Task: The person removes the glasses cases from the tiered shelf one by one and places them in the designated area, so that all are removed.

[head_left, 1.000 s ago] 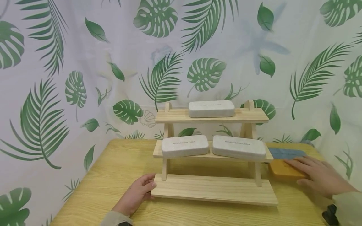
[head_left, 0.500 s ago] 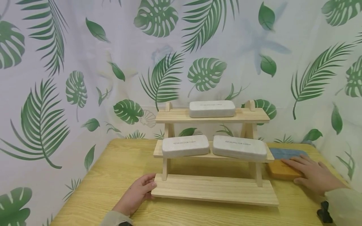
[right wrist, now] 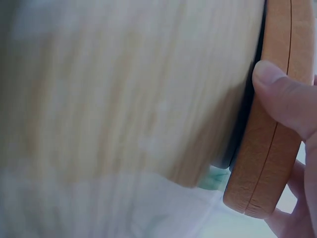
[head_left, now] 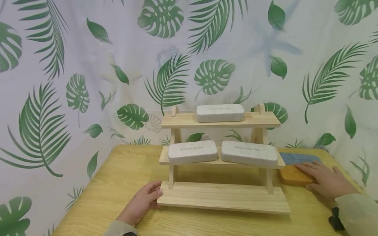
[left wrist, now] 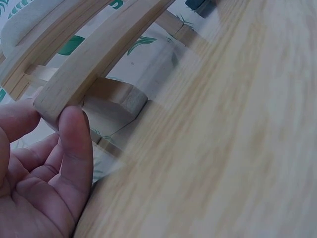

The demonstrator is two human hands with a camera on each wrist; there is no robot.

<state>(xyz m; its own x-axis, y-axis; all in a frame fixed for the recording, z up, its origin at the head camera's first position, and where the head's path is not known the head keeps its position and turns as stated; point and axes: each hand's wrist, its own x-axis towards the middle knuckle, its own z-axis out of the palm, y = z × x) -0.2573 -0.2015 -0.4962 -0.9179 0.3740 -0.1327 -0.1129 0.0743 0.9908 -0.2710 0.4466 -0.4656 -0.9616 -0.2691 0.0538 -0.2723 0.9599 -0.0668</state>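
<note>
Lower frame: wood-grain table (head_left: 97, 193) | upper frame: leaf-printed sheet (head_left: 118, 42) hung behind | centre: 3 pale cases (head_left: 192, 152) borne by wooden shelf (head_left: 221, 196), its end pinched by left hand (head_left: 144, 200) | lower right: orange case (head_left: 293, 175) gripped, apparently, by right hand (head_left: 329, 180)

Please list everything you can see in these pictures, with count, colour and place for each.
Stand: one, pale wood, three shelves, on the table
White cases: three, off-white, one on the top shelf, two on the middle shelf
Orange case: one, orange, by the stand's right side
Blue item: one, greyish blue, behind the orange case in the head view
Table: one, yellowish wood, under everything
Backdrop: white with green leaves, around the table
Black wrist items: two, black, at the sleeves
Sleeves: two, beige, on both arms
Left hand: one, holding the stand's lower left end
Right hand: one, gripping the orange case
</note>
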